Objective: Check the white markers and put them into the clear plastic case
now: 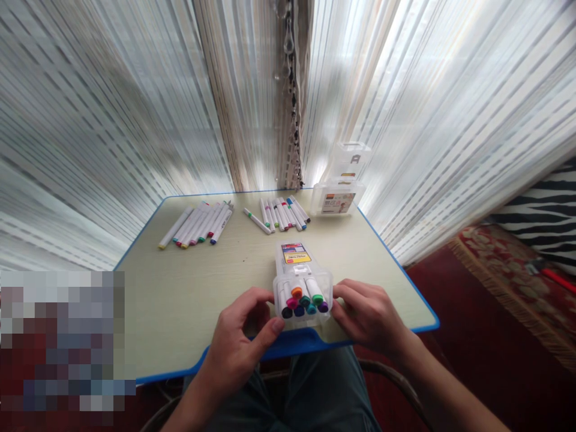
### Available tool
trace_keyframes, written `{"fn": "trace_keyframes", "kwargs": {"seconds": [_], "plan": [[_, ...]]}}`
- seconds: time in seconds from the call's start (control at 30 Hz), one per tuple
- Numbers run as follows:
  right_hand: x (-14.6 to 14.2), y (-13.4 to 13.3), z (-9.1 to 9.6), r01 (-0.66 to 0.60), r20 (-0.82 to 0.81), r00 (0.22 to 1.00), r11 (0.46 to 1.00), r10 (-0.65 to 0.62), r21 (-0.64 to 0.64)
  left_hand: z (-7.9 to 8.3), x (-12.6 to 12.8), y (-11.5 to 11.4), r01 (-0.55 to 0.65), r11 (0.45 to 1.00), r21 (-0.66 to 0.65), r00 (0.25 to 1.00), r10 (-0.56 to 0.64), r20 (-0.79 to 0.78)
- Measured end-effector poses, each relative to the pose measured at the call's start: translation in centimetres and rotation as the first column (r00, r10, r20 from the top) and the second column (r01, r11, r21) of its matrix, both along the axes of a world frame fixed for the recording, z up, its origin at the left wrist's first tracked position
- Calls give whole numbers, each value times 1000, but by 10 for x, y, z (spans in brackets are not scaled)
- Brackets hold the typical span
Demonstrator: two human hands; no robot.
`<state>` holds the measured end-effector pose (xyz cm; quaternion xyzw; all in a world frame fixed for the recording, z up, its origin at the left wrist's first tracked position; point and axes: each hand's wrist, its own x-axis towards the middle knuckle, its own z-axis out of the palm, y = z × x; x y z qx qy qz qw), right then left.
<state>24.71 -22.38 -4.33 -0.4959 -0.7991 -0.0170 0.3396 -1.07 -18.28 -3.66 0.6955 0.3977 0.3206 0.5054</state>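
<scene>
Near the front edge of the table lies a clear plastic marker case [279,277], with several markers [305,300] inside, their coloured cap ends facing me. A yellow, blue and red label marks its top. My left hand [245,327] grips the case's left side, thumb at the lower front corner and fingers curled behind. On the right side, my right hand [369,309] holds the case with its fingertips pressed to the wall.
White markers [193,227] lie in a group at the back left, and another group of markers [283,215] at the back middle. A second clear case [337,201] stands open at the back right. Curtains [252,90] hang behind the blue-edged table [202,294].
</scene>
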Motion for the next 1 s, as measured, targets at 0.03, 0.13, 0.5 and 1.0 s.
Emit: {"fn": "trace_keyframes", "kwargs": {"seconds": [0.03, 0.13, 0.5, 1.0], "plan": [[0, 0, 0, -8, 3, 1000, 1000, 8, -12, 0, 0, 0, 1, 1000, -5, 1000, -1, -2], [0, 0, 1, -31, 2, 1000, 999, 32, -31, -1, 1, 0, -3, 1000, -13, 1000, 3, -8], [3, -3, 4, -157, 24, 986, 974, 163, -163, 2, 2, 0, -21, 1000, -8, 1000, 20, -8], [-7, -2, 2, -111, -194, 979, 954, 57, -280, 5, 13, 4, -35, 988, -149, 988, 57, 145]]}}
